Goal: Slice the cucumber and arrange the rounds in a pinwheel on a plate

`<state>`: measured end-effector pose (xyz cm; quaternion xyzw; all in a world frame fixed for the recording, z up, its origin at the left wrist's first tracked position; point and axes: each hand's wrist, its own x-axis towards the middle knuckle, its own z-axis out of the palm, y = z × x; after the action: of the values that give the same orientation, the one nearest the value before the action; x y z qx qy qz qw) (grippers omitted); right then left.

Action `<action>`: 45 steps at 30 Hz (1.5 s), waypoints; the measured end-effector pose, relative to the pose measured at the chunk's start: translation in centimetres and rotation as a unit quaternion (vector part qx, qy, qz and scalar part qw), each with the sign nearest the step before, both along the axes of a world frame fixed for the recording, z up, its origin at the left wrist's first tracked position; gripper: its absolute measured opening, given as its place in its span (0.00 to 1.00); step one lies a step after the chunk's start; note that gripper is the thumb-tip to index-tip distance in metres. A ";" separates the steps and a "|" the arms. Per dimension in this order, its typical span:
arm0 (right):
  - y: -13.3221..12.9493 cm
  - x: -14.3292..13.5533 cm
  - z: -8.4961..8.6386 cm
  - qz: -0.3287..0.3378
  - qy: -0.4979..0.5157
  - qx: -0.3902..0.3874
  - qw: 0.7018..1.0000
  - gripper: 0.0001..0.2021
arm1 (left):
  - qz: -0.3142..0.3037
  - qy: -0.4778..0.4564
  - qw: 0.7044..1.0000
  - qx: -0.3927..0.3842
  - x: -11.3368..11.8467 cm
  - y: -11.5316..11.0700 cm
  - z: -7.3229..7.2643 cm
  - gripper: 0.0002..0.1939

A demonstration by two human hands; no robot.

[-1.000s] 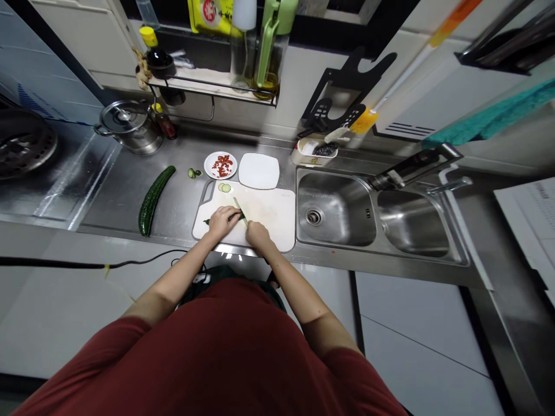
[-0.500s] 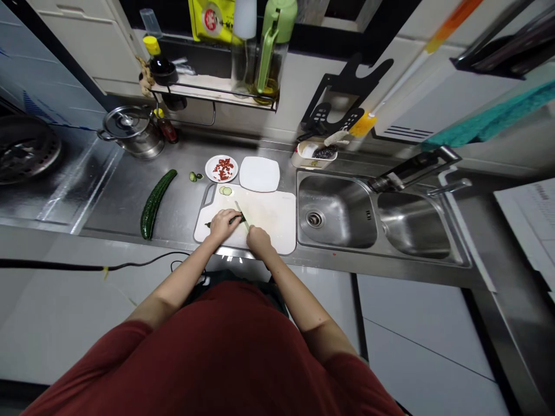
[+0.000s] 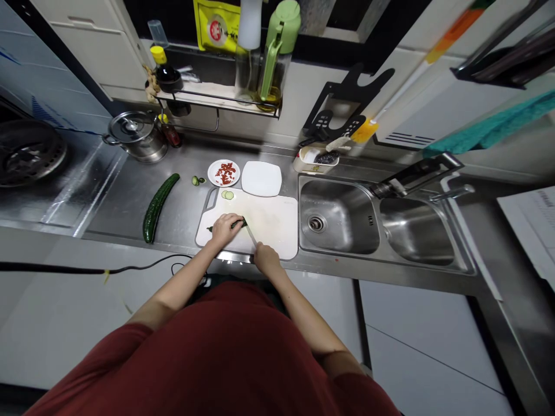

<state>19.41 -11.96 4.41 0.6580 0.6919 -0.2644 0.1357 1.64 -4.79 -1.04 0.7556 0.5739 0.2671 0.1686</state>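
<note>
On the white cutting board [image 3: 277,225], my left hand [image 3: 226,227] presses down on a dark green piece of cucumber [image 3: 237,223], most of it hidden under the fingers. Its dark end pokes out left of the hand. My right hand [image 3: 267,259] is closed around the handle of a knife [image 3: 251,234], whose blade points up and left to the cucumber's right end. Pale cucumber slices [image 3: 228,195] lie at the board's upper left. A whole cucumber [image 3: 160,207] rests on the steel counter to the left.
Behind the board are a plate of chopped red pieces [image 3: 224,173] and a white square plate [image 3: 261,178]. Small green end pieces [image 3: 195,180] lie nearby. A double sink [image 3: 338,214] adjoins on the right. A lidded pot [image 3: 137,136] stands back left, below a shelf with bottles.
The knife and my right hand have shifted slightly right and toward me, and the blade is angled more to the left. My left hand keeps its hold on the cucumber piece.
</note>
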 end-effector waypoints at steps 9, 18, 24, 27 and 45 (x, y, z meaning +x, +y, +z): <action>2.1 -0.9 -0.8 0.008 0.011 0.008 1.000 0.13 | -0.001 0.006 1.000 -0.008 0.1 -0.1 0.1 0.11; 4.7 -2.3 -1.2 0.013 0.028 0.041 0.999 0.13 | -0.003 0.012 1.000 -0.017 0.0 -0.1 0.1 0.12; 4.5 -2.2 -1.1 0.012 0.023 0.035 0.999 0.13 | -0.001 0.008 1.000 -0.012 0.0 -0.1 0.0 0.12; 4.0 -1.9 -1.2 0.008 0.025 0.026 0.999 0.13 | 0.003 0.005 1.000 -0.013 0.0 -0.1 0.0 0.12; 0.4 0.0 -0.1 -0.004 0.013 -0.021 1.000 0.12 | 0.006 -0.011 1.000 -0.018 0.1 -0.2 0.1 0.11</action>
<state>19.37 -11.61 4.32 0.6540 0.6854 -0.2881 0.1395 1.73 -5.00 -0.95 0.7460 0.5814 0.2656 0.1869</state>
